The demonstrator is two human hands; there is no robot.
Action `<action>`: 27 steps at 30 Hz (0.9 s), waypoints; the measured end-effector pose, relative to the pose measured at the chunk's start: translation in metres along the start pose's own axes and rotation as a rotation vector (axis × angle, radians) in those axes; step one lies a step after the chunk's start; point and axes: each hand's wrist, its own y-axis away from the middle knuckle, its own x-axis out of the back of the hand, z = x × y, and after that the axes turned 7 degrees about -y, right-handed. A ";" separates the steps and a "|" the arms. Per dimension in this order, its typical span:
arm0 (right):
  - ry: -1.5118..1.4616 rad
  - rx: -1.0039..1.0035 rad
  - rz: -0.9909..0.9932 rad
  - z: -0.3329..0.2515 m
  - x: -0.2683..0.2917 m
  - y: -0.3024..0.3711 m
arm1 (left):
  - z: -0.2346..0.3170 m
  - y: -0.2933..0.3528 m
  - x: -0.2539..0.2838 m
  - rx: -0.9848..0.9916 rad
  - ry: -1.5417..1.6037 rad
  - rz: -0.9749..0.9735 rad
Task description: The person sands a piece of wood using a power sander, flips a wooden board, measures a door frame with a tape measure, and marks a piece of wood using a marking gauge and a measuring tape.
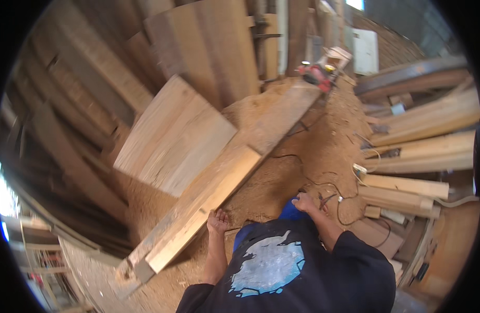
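Note:
A light, freshly cut plank (214, 195) lies along a long, worn beam (271, 122) that runs from lower left to upper right. My left hand (217, 221) is at the near edge of this plank with its fingers curled; what they hold, if anything, is hidden. Close to my blue trouser leg, my right hand (303, 202) is closed, and a small dark bit shows at its fingertips, too blurred to name. A wide wooden panel (175, 138) leans or lies beyond the beam. On the beam's far end sits a red power tool (319, 77).
Sawdust (274, 182) covers the ground, and a dark cord (315, 182) snakes across it. Stacked boards (407, 151) line the right side, with a pale cable (373, 154) near them. Tall slabs (208, 52) stand at the back; long timbers (78, 88) lean on the left.

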 end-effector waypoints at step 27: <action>-0.451 -0.565 0.407 0.360 0.214 -0.011 | -0.163 0.012 -0.331 -0.768 -2.248 0.379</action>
